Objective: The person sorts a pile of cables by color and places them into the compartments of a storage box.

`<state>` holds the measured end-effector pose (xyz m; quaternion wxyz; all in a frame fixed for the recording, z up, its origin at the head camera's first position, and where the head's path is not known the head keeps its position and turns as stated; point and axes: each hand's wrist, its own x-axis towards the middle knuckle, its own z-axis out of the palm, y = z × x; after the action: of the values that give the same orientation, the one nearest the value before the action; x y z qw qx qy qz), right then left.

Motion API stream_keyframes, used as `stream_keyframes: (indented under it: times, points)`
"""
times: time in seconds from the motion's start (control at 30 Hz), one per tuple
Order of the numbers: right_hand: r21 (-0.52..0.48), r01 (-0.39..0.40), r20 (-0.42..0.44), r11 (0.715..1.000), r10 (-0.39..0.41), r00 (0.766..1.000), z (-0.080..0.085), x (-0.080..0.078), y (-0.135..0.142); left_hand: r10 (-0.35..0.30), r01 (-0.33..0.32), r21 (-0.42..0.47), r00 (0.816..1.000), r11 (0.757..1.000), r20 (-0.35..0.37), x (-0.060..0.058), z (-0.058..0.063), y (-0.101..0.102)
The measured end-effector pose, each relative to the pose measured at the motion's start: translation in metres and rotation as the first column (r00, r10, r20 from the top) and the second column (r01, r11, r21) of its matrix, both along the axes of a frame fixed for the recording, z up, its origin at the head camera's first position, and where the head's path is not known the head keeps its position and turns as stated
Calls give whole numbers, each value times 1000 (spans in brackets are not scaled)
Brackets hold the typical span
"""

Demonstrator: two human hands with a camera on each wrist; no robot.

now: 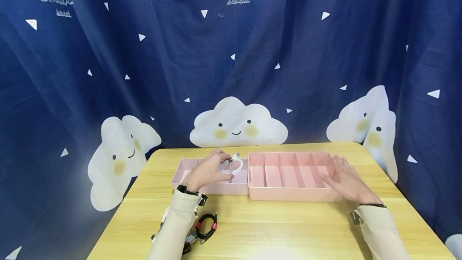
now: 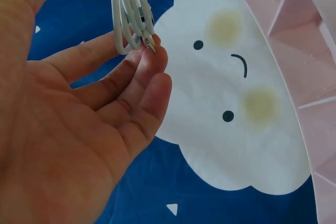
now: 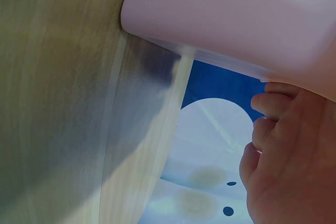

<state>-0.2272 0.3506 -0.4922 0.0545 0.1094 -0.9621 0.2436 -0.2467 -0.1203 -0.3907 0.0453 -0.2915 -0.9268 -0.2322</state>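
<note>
A coiled white USB cable is pinched in my left hand, above the smaller pale pink divided box. The left wrist view shows the loops of this cable hanging at the fingertips. To the right, my right hand rests at the right end of the larger pink divided box. Its fingers lie extended along the box's end, with the thumb over the rim. In the right wrist view, the hand touches the box's outer wall.
A coiled black cable with pink ties lies on the wooden table. More cables lie partly hidden under the left forearm. The two boxes stand side by side before a blue curtain with cloud prints.
</note>
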Motion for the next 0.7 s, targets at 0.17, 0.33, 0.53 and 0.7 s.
stream_keyframes:
  times: [0.17,0.33,0.53,0.7]
  points:
    - [0,-3,-4,1000,3,1000,0,0,0,-17,17,-1,1000,1000,6,-3,-1,6]
    - [-2,-3,-5,1000,3,1000,-1,0,1,-37,38,-6,999,999,14,-6,-1,12]
    - [-5,-5,4,1000,5,1000,-2,-1,1,-47,47,-33,999,998,7,-8,-2,19]
    - [-5,-3,0,1000,3,1000,-2,-1,2,-44,45,-39,999,998,23,-10,-3,26]
